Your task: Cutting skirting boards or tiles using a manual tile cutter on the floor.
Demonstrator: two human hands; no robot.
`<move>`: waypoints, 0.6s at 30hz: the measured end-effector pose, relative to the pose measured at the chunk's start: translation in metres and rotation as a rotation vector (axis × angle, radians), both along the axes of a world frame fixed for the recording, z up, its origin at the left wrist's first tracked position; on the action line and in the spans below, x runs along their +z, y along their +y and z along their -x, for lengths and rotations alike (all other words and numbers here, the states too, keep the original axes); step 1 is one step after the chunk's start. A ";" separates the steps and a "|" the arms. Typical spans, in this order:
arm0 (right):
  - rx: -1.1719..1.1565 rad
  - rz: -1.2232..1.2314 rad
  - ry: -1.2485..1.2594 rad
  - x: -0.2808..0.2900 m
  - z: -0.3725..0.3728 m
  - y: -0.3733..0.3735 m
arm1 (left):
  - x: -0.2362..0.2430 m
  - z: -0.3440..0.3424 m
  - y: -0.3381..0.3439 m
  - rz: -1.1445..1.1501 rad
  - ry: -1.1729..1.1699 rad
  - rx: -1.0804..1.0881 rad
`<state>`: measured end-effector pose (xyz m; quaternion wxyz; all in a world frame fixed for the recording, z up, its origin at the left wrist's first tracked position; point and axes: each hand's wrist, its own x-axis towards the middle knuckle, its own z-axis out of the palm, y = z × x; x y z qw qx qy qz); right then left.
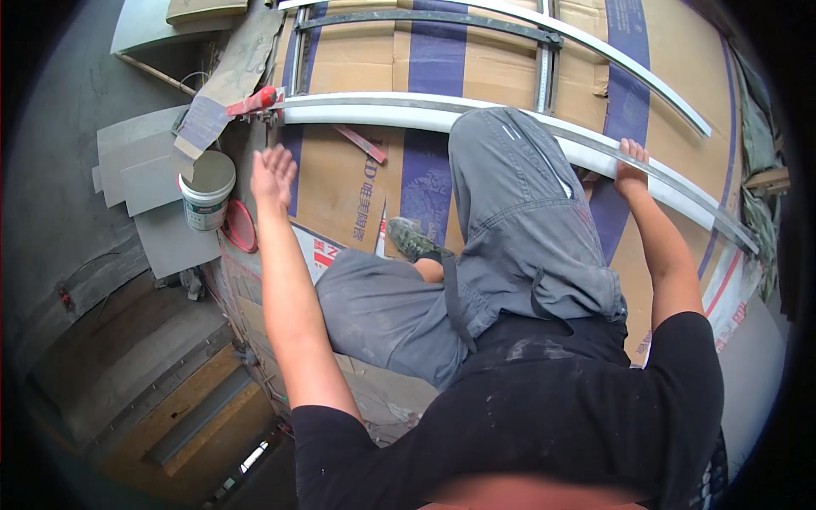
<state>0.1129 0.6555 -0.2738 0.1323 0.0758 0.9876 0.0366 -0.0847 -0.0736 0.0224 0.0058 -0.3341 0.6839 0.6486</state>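
Below a red handle (253,102) at the left end of a long metal rail (680,185), my left hand (274,174) is held with its fingers stretched out and nothing visible in it. The rail runs along a long white strip (365,111), which lies crosswise in front of me and passes behind my raised knee. My right hand (631,166) grips the strip's near edge towards its right end, fingers over the top beside the rail. A red flat tool (360,144) rests on the cardboard between the strip and my foot.
Cardboard sheets (340,191) with purple bands cover the surface under me. Beyond the strip sit a dark crossbar (425,17) and another pale strip (654,81). At left are a white bucket (206,204), its red lid (240,227), grey tile pieces (161,187) and wooden steps (195,408).
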 end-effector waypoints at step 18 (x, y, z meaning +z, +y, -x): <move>0.019 0.114 0.190 0.001 -0.012 0.000 | -0.025 -0.044 -0.010 0.591 -0.323 -0.594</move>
